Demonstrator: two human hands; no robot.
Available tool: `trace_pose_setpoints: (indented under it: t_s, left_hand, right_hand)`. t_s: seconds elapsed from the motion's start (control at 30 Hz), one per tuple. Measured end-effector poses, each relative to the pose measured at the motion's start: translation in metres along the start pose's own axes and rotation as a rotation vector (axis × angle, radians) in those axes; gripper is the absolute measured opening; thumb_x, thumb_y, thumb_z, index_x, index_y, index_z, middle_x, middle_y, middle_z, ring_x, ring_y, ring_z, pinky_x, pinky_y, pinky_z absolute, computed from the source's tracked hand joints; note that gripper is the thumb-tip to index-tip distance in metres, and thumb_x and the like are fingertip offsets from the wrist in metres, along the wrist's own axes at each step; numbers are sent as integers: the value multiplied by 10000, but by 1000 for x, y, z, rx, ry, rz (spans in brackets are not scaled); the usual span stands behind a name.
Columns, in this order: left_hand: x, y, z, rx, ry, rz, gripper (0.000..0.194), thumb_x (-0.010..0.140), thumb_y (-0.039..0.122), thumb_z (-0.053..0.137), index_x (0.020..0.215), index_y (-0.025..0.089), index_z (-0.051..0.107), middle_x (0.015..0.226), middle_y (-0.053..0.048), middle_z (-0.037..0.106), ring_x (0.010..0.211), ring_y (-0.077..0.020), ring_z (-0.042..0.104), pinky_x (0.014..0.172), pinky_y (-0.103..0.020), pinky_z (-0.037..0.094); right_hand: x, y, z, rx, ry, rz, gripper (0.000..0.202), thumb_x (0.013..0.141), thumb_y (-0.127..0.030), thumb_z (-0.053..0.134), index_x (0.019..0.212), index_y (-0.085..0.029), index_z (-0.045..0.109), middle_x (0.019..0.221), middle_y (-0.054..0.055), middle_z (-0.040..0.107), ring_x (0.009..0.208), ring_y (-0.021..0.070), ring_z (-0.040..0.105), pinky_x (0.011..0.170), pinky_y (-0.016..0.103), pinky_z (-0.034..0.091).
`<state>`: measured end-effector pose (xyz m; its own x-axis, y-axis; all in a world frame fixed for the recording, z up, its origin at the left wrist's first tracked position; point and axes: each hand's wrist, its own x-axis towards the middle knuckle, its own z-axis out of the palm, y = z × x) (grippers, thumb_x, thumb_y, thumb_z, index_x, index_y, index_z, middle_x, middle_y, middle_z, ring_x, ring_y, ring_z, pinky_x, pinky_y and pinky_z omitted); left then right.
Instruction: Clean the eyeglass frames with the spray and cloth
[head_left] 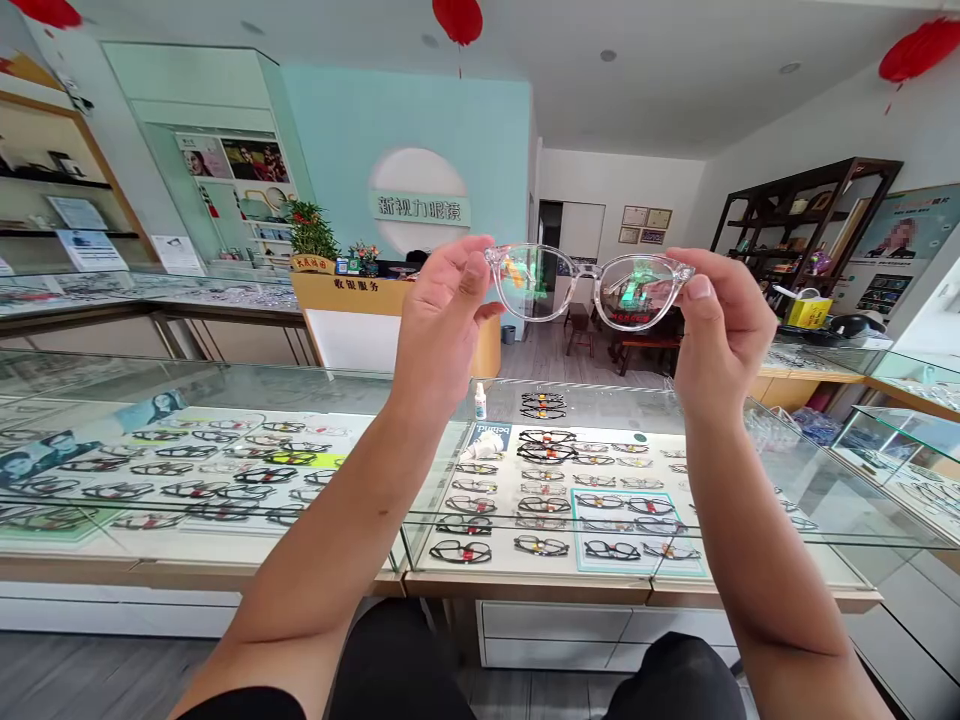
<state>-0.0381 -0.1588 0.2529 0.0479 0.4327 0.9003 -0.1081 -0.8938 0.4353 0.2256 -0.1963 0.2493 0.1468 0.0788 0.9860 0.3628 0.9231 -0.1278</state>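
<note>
A pair of clear-framed glasses (586, 270) is held up at eye height, lenses facing me, with greenish reflections on both lenses. My left hand (450, 310) pinches the frame's left end between thumb and fingers. At the right end, my right hand (724, 315) grips the hinge area with its thumb in front. Both arms reach out over a glass display case (525, 575). Under its glass lie rows of eyeglasses, among them a black pair (460, 552) near the front edge.
A small white bottle (480, 402) and a black pair of glasses (543, 399) are beyond my hands at the case's far side. Farther back are a wooden counter (375, 296), a plant (313, 232), a dark shelf (795, 215) and a yellow bag (810, 311).
</note>
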Motion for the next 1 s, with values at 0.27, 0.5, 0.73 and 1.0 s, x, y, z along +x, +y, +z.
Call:
trace_pose_setpoints:
  t_s: [0.27,0.5,0.73,1.0]
  left_hand:
    - [-5,-4,6,34,89,102,436,1016,713,606,1292,395,717,1274,-65,712,1166,-242,691,800,-340,578]
    - [-11,3,17,118,93,163,455,1045,721,536,1337,417,708,1355,-60,721,1245,-251,675,800,-355,600]
    - [-14,15,30,-137,218,-22,348,959,669,737,1082,346,778,1366,-38,741,1276,-242,695,908,-348,611]
    - [-14,13,33,-286,231,-143,406,896,673,810,1065,305,784,1387,-42,773,1286,-214,734,1058,-346,587]
  right_hand:
    - [-2,3,10,107,31,42,339,1085,-616,545,1254,-338,640,1257,90,730,1243,307,740,937,477,636]
    - [-7,2,17,107,75,86,371,1093,-646,501,1276,-344,615,1355,99,719,1272,313,747,951,492,647]
    - [-12,-2,21,144,152,82,325,1080,-612,559,1222,-327,625,1344,100,744,1299,323,736,1018,526,616]
    - [-15,-10,25,157,175,104,273,1092,-557,581,1193,-308,628,1269,90,735,1430,358,660,1056,548,609]
